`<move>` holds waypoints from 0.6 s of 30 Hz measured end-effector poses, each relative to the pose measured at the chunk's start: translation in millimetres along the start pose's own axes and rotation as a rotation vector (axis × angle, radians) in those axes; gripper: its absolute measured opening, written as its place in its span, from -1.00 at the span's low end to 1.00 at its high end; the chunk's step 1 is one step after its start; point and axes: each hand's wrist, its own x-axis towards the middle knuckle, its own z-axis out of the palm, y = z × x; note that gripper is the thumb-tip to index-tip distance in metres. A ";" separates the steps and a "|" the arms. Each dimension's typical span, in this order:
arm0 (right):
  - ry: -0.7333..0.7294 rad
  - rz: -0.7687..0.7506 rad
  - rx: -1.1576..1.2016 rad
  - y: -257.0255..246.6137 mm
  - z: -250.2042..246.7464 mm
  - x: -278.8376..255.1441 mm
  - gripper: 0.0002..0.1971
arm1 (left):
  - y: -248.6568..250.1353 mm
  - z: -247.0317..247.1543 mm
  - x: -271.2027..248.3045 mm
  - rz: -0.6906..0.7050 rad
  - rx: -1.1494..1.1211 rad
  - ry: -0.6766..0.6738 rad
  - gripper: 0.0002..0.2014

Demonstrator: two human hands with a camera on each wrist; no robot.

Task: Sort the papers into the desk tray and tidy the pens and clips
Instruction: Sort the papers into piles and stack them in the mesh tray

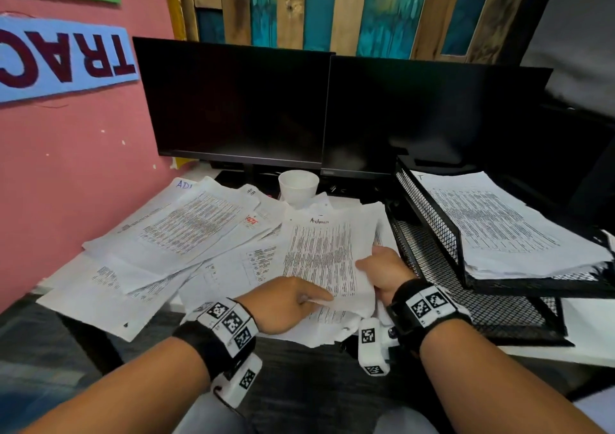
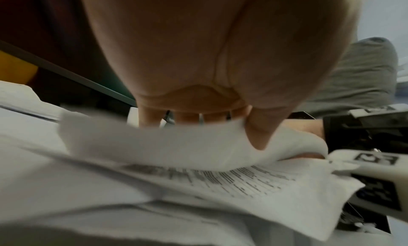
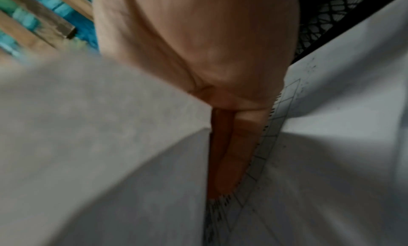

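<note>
A printed sheet headed "Admin" (image 1: pixel 322 253) lies on top of the loose papers (image 1: pixel 186 223) spread across the desk. My left hand (image 1: pixel 299 300) pinches its near left edge, thumb on top and fingers underneath, as the left wrist view shows on the lifted edge (image 2: pixel 154 145). My right hand (image 1: pixel 379 267) grips the sheet's right edge, thumb on top. In the right wrist view its fingers (image 3: pixel 234 145) are slid under the sheet (image 3: pixel 110 127). The black mesh desk tray (image 1: pixel 429 207) stands to the right. Its upper tier holds a stack of papers (image 1: pixel 499 223).
Two dark monitors (image 1: pixel 239 100) stand at the back, with a white paper cup (image 1: pixel 298 185) in front of them. The tray's lower mesh tier (image 1: pixel 449 283) shows bare. A pink wall (image 1: pixel 66 167) closes the left side. The desk's front edge runs just below my wrists.
</note>
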 end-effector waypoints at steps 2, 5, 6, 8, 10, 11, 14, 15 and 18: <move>0.048 -0.018 -0.036 -0.6 -3.4 0.6 -0.61 | -7.7 -14.0 -4.2 -0.037 0.026 0.021 -0.57; 0.123 -0.014 -0.104 -3.8 -8.7 1.3 -0.64 | -32.1 -46.8 -13.4 -0.175 0.078 0.064 -0.46; 0.142 -0.005 -0.126 -5.3 -9.4 2.8 -0.65 | -44.6 -59.1 -16.1 -0.227 0.071 0.104 -0.48; 0.135 0.014 -0.121 -6.8 -8.3 7.4 -0.67 | -72.5 -81.4 -22.1 -0.332 0.089 0.220 -0.58; 0.120 0.016 -0.124 -5.4 -6.7 12.0 -0.67 | -103.3 -98.2 -26.0 -0.459 0.162 0.306 -0.54; 0.112 0.007 -0.094 -2.6 -5.9 13.5 -0.69 | -118.2 -104.2 -28.1 -0.518 0.197 0.315 -0.47; 0.094 -0.014 -0.015 1.6 -2.3 5.3 -0.65 | -153.3 -109.3 -33.1 -0.639 0.232 0.271 -0.23; 0.091 -0.015 -0.022 3.6 -1.4 5.6 -0.65 | -157.9 -107.8 -35.6 -0.663 0.223 0.241 -0.17; 0.094 -0.012 -0.004 6.0 0.1 5.5 -0.72 | -162.6 -100.9 -41.6 -0.682 0.257 0.258 -0.12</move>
